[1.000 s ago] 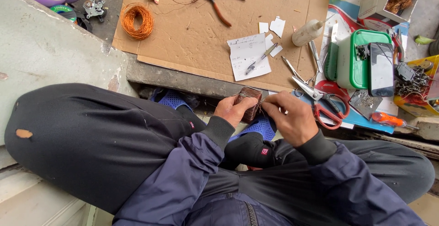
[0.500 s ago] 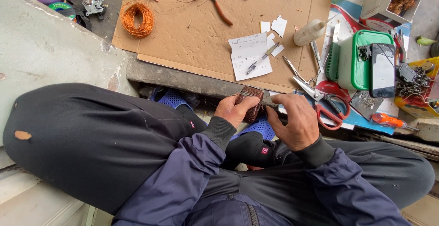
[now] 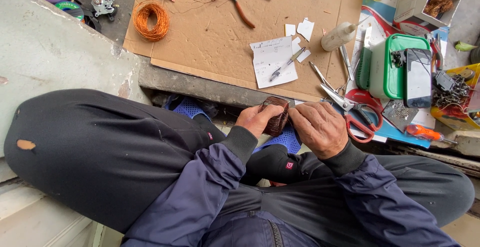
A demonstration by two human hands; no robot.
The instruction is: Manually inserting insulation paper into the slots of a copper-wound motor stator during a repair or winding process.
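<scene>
Flat daylight falls on a grey concrete floor [image 3: 60,52] overlaid by a brown cardboard sheet [image 3: 210,37].

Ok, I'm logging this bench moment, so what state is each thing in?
Left hand: gripping the brown coil block.
Right hand: pressed on the block's other side.
Brown coil block: held between both hands, above the lap.
Red-handled scissors: lying open.
Orange-handled pliers: lying on the cardboard, handles spread.
Orange wire coil: wound in a ring.
Phone: screen dark.
</scene>
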